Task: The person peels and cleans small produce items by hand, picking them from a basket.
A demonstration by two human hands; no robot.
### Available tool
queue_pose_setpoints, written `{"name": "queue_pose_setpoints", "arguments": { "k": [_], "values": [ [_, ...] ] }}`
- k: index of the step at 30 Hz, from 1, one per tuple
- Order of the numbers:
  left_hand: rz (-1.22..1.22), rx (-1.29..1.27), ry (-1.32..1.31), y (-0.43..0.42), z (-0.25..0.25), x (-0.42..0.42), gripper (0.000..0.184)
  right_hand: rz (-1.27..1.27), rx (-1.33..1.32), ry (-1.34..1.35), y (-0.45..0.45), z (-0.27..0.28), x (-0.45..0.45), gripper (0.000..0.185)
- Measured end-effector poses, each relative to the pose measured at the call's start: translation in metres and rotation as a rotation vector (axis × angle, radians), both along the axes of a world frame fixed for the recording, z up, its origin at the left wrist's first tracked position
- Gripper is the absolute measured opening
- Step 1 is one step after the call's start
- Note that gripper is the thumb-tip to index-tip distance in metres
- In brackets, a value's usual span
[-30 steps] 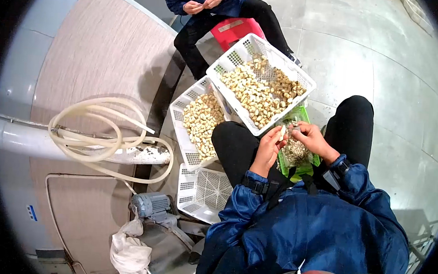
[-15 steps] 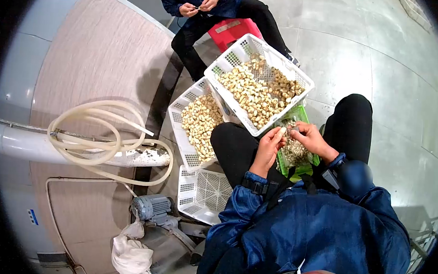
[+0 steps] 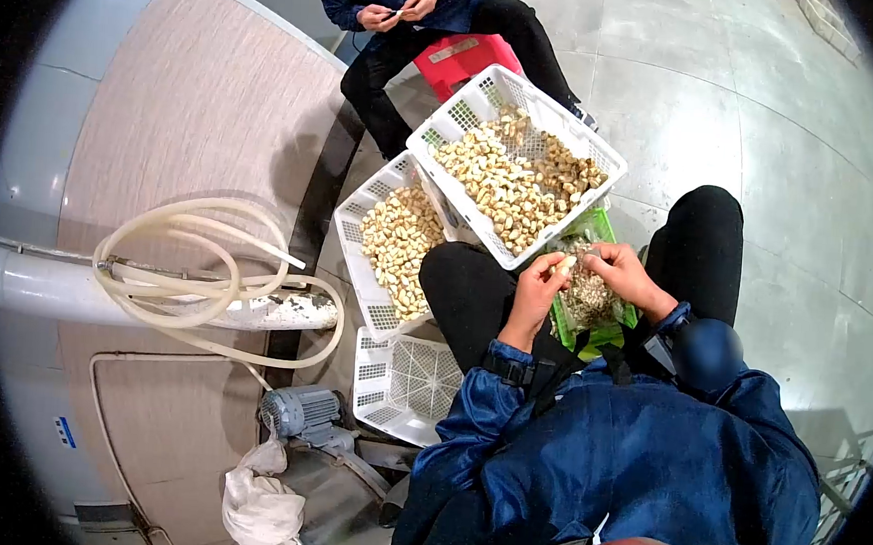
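Green plastic basket [image 3: 607, 337] sits underneath, likely for scraps. Left hand [image 3: 532, 296] pinches a small pale piece [image 3: 565, 264]; right hand [image 3: 620, 273], its grip unclear, is close beside.

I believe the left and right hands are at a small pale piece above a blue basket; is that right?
Not quite: the head view shows a green basket, not a blue one. The left hand and right hand are indeed at a small pale piece above it.

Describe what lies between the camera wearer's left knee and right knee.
A green basket of pale and brown bits, partly hidden by the left hand, which pinches a pale piece, and the right hand. The head view shows it.
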State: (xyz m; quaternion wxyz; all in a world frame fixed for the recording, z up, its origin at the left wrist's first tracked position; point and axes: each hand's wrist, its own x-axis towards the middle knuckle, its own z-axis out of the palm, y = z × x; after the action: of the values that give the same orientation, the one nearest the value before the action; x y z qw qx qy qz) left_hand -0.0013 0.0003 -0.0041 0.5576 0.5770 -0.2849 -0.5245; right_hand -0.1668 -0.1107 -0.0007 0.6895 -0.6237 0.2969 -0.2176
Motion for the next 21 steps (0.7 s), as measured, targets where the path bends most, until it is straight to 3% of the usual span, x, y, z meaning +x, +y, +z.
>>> {"name": "queue_pose_setpoints", "arguments": {
  "k": [4,5,8,12,16,21],
  "values": [
    [-0.005,-0.028,-0.069,-0.002,-0.007,0.002,0.039,-0.032,-0.327,-0.208,0.004,0.001,0.005,0.026],
    [-0.007,-0.037,-0.103,-0.002,-0.009,0.002,0.039,-0.018,-0.373,-0.156,0.003,0.002,0.003,0.025],
    [0.017,-0.006,0.083,0.000,0.000,-0.001,0.039,0.002,-0.038,-0.107,0.002,0.001,0.000,0.026],
    [0.102,0.030,0.219,-0.002,0.014,-0.006,0.039,-0.021,0.018,-0.142,0.005,0.011,0.002,0.025],
    [0.133,0.007,0.230,-0.003,0.007,-0.004,0.038,-0.013,-0.268,-0.138,0.000,-0.001,0.001,0.023],
    [0.113,-0.032,0.107,-0.002,0.001,-0.005,0.037,0.013,-0.339,-0.073,0.003,0.017,0.000,0.018]
  ]
}}
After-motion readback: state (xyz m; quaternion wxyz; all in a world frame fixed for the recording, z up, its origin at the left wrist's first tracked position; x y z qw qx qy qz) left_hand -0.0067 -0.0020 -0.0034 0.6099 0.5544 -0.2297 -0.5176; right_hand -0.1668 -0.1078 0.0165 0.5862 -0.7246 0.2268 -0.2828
